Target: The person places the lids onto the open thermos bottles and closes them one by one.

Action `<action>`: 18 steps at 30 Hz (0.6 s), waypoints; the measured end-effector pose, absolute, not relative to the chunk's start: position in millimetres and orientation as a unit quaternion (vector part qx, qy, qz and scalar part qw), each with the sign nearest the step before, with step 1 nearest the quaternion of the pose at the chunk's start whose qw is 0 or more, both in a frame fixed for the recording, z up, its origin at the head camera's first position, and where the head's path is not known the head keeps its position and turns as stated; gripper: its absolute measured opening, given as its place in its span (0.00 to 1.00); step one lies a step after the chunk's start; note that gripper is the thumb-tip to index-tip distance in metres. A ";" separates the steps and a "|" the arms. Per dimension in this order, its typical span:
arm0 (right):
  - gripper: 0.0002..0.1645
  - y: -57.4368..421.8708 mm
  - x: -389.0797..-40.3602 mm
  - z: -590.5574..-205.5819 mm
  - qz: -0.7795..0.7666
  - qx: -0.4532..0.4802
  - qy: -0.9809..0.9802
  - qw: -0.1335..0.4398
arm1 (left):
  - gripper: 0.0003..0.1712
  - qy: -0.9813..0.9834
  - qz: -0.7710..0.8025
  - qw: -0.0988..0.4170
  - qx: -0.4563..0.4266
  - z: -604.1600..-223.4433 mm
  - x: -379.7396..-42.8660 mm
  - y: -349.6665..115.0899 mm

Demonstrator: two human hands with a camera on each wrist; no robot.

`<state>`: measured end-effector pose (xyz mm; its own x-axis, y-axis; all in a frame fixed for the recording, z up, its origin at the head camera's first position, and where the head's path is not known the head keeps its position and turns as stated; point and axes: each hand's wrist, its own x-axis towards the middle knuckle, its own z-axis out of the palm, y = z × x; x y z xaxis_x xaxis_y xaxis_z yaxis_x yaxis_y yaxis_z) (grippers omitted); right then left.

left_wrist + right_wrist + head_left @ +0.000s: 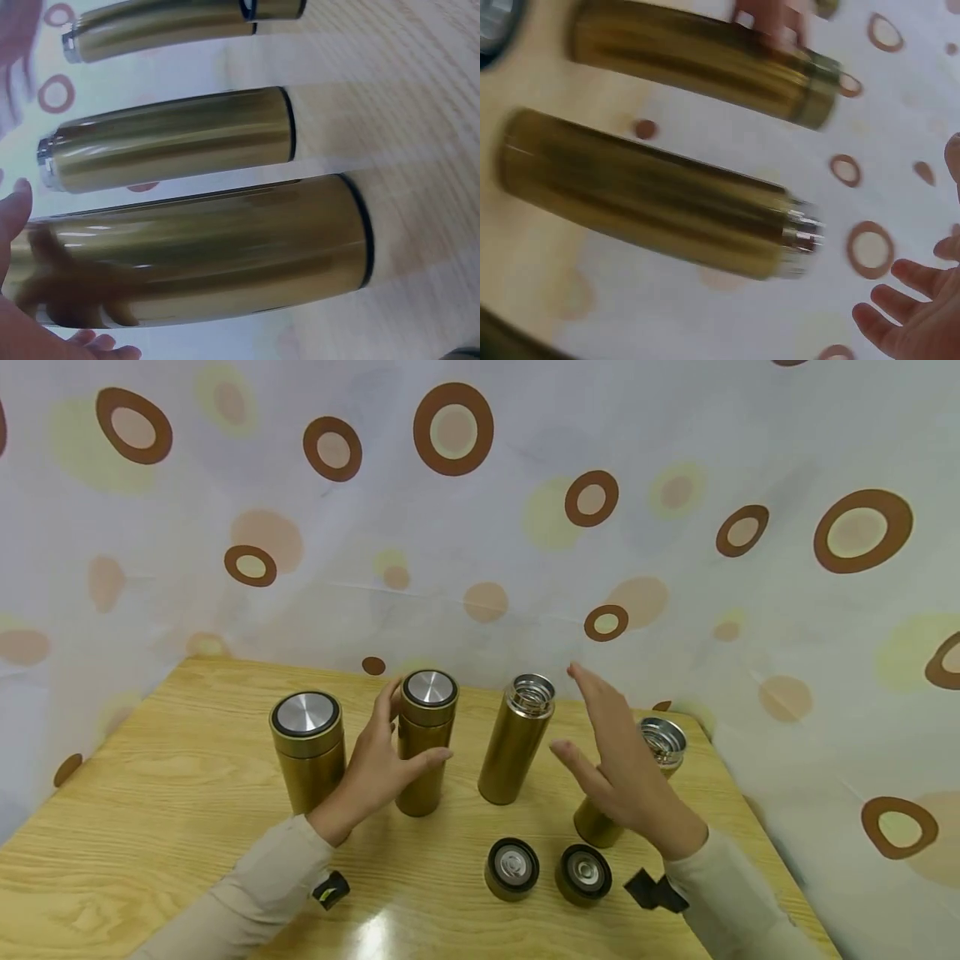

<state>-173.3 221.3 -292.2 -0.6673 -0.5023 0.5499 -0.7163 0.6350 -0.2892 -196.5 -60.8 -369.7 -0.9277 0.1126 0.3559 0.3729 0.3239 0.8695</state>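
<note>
In the head view my left hand (pixel 381 768) is around a gold lidded vacuum flask (pixel 427 747), thumb straight across its front and fingers at its far side. The left wrist view shows this flask (pixel 225 259) close up, with thumb and fingers spread about its upper end; whether they touch is unclear. My right hand (pixel 626 768) is raised with straight fingers, holding nothing. It stands between an open, lidless flask (pixel 513 747) and another open flask (pixel 663 743), which it partly hides. The right wrist view shows the fingers (pixel 911 307) apart from the middle flask (pixel 652 195).
A wider lidded flask (pixel 307 752) stands at the left, partly behind my left wrist. Two removed lids (pixel 512 868) (pixel 583 874) lie upturned in front of the open flasks. The wooden table (pixel 150 810) ends at a wall covering with printed circles (pixel 453 431).
</note>
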 end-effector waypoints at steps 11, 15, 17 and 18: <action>0.57 229.9 -123.5 -399.3 0.221 0.219 -0.950 0.023 | 0.60 -0.790 -0.574 0.133 -0.170 -361.5 -194.4 -62.0; 0.59 222.1 -120.4 -415.2 0.193 0.211 -0.958 -0.008 | 0.61 -0.793 -0.569 0.135 -0.170 -358.9 -192.6 -61.7; 0.58 218.4 -120.7 -418.9 0.180 0.216 -0.960 -0.011 | 0.61 -0.793 -0.569 0.137 -0.170 -358.1 -191.7 -61.6; 0.58 216.7 -121.0 -420.0 0.168 0.218 -0.961 -0.011 | 0.61 -0.792 -0.569 0.137 -0.170 -357.9 -191.2 -61.5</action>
